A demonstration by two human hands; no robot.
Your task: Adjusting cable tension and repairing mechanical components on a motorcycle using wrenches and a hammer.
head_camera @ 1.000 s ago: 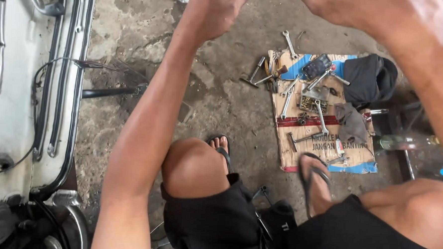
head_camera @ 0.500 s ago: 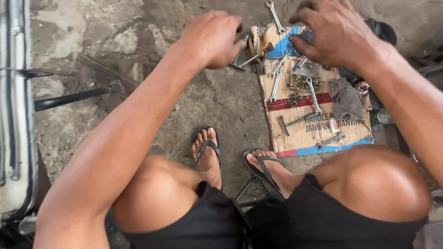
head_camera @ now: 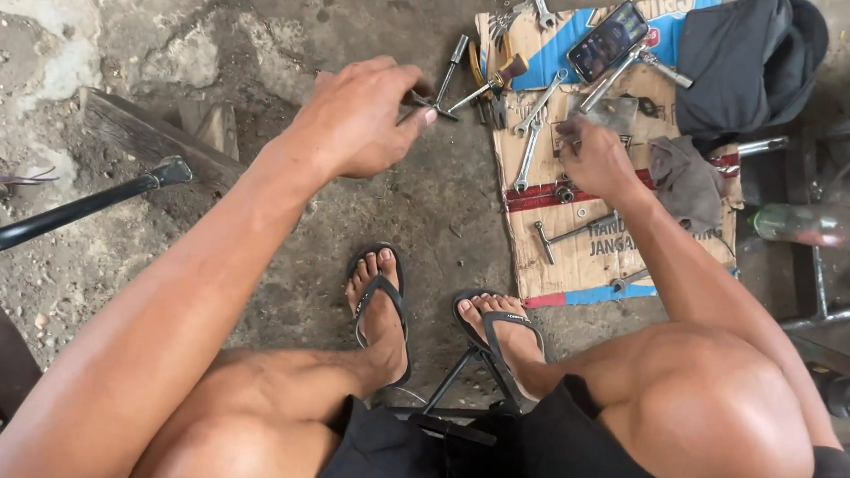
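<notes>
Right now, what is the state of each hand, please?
Left hand: closed, pinching a small dark metal tool.
Right hand: fingers curled over the brown cardboard sheet; any hold cannot be told.

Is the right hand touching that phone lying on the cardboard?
Apart. The head view shows the right hand lower on the cardboard sheet, with bare cardboard and a wrench between it and the phone.

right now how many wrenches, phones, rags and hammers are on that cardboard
wrenches: 3
phone: 1
grey rag: 1
hammer: 1
total: 6, on the cardboard; small bits under the right hand not counted
</notes>
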